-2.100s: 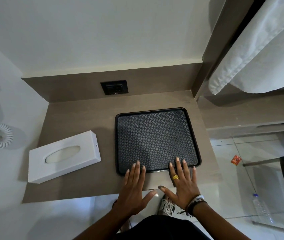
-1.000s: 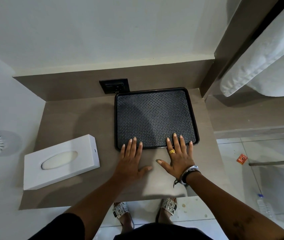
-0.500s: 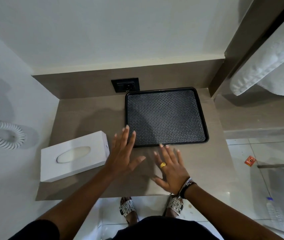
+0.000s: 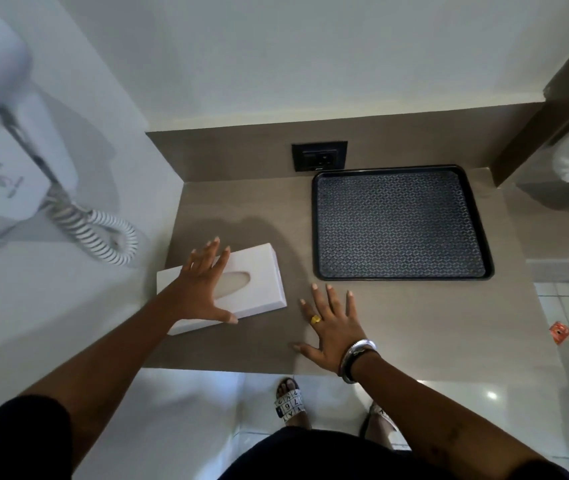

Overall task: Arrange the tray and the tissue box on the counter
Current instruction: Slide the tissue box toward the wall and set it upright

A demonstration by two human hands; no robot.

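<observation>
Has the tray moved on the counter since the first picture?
Yes. The tray went back toward the wall: its far edge now lies just under the socket, where before bare counter lay between them.

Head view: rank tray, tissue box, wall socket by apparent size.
1. Black textured rectangular tray, largest by far.
2. White rectangular tissue box, partly covered by the left hand; it sits nearer the camera.
3. Black wall socket plate, smallest.
</observation>
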